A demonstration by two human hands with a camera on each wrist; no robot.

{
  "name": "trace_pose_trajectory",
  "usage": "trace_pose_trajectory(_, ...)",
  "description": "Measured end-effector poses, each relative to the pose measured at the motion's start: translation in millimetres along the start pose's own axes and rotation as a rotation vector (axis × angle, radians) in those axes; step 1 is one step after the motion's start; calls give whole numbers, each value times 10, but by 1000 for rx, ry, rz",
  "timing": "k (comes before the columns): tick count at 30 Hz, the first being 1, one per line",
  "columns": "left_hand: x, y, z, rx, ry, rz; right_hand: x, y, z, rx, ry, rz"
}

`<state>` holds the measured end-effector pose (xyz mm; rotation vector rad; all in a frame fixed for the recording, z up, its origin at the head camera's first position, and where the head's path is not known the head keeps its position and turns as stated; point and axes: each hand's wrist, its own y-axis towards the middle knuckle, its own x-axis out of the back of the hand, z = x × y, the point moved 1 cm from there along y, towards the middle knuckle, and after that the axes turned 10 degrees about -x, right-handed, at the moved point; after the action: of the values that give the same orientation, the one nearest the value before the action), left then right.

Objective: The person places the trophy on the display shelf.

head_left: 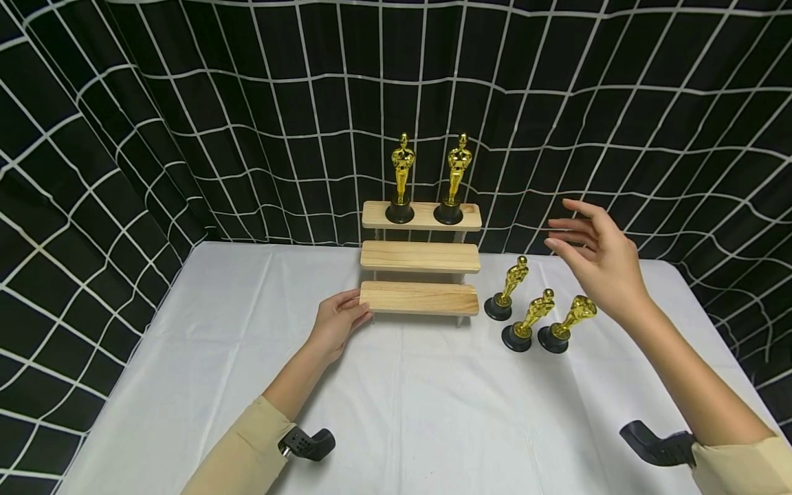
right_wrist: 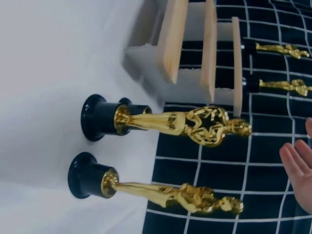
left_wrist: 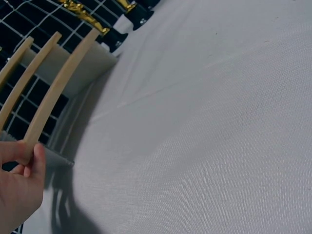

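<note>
A three-step wooden display stand [head_left: 419, 297] is at the back of the table. My left hand [head_left: 338, 322] grips the left end of its lowest step; the left wrist view has thumb and fingers pinching that board end [left_wrist: 33, 134]. Two golden statuettes on black bases, a left one [head_left: 402, 172] and a right one [head_left: 456, 172], stand upright on the top step. My right hand [head_left: 603, 258] is raised in the air with nothing in it, fingers apart and gently bent. Below and left of it, three like statuettes [head_left: 511, 285] are grouped on the table, right of the stand.
A white cloth [head_left: 421, 399] covers the table. Black fabric with a white grid [head_left: 278, 124] hangs behind and along the sides. The middle step [head_left: 419, 256] bears no statuette. Each wrist carries a black camera mount [head_left: 309, 443].
</note>
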<state>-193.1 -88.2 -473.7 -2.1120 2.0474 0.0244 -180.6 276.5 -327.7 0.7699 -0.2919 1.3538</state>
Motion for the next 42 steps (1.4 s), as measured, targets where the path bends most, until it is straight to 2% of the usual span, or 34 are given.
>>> trace_pose_trajectory(22, -16, 1, -6, 1, -3, -3, 102, -323, -387, -58, -8, -61)
trace_pose_trajectory(42, -9, -10, -18, 0, -24, -15, 11, -625, -706, -115, -17, -127)
